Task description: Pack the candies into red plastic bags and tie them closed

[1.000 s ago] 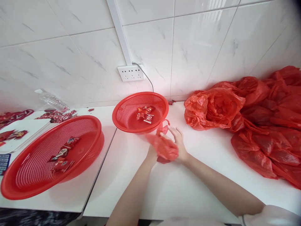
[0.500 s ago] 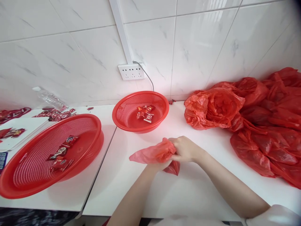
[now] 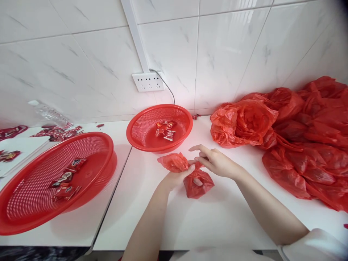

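A small red plastic bag [image 3: 198,183] is gathered at its neck, with a full lower part that bulges to the right. My left hand [image 3: 178,177] is closed around that neck, thumb on top, and the crumpled bag mouth sticks out to the upper left. Just right of the neck is my right hand [image 3: 214,161], its index finger stretched out to the left and the other fingers loosely bent. Its fingertips are close to the bag; whether they touch it I cannot tell. What lies inside the bag is hidden.
Behind the hands stands a red round basket [image 3: 160,146] with several wrapped sweets [image 3: 165,129]. A larger red basket [image 3: 108,145] on the left also holds a few packets. Filled red bags [image 3: 304,163] are heaped at the right. A clear bottle [image 3: 51,114] lies by the wall.
My right hand has let go of the bag and its index finger has straightened. The bag has turned, so its full lower part now shows to the right of my left hand.
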`<state>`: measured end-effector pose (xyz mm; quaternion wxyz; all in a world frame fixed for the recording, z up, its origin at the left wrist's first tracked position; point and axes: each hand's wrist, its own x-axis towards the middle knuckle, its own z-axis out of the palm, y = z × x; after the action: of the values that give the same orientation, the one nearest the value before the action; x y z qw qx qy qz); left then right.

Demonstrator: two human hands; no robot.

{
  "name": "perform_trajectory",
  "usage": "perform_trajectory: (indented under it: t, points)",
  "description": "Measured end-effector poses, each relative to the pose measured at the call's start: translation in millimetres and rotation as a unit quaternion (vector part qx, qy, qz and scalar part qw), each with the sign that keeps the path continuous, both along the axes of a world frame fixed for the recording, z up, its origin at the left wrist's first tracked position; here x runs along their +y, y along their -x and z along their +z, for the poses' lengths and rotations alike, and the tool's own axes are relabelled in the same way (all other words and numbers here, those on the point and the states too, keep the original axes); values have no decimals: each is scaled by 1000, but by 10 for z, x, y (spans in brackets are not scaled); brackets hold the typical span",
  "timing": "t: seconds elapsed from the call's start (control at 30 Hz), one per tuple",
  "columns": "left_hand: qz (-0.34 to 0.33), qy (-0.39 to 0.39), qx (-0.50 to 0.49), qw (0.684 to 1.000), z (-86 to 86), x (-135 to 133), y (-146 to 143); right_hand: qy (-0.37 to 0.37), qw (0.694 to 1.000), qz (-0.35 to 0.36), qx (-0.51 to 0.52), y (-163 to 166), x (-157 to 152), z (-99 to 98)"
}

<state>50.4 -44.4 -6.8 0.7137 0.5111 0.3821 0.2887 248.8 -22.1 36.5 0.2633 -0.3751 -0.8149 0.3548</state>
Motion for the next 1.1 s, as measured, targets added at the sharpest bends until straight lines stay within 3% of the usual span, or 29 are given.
perform_trajectory:
  t: [0.07,0.17,0.33,0.53,0.63,0.7,0.8,0.9,1.1]
  points:
    - [23,-16,24,999,-21,11,8,-8,1000,-20,15,42,-36,13]
    - [110,-9,-4,994,-67,51,14,-12,998,-38,38,62,-77,41]
    - [202,-18,-99,974,-130,99,-7,42,998,18,37,14,-92,69]
    - [223,-49,-139,964,-190,63,-136,120,989,89,-15,6,-83,44]
    - [247,-69,-125,958,-207,62,-141,78,991,103,-43,-19,-63,61]
    - [233,-76,-103,964,-203,63,-114,-4,996,59,-61,-47,-34,64]
    - [154,-77,-84,982,-178,49,-75,-112,991,24,-70,-80,25,17]
    - [100,-114,-56,987,-156,24,-69,-101,990,70,-73,-76,75,-66]
    - [95,-161,-10,982,-162,53,-28,-73,991,100,-40,-5,124,-141]
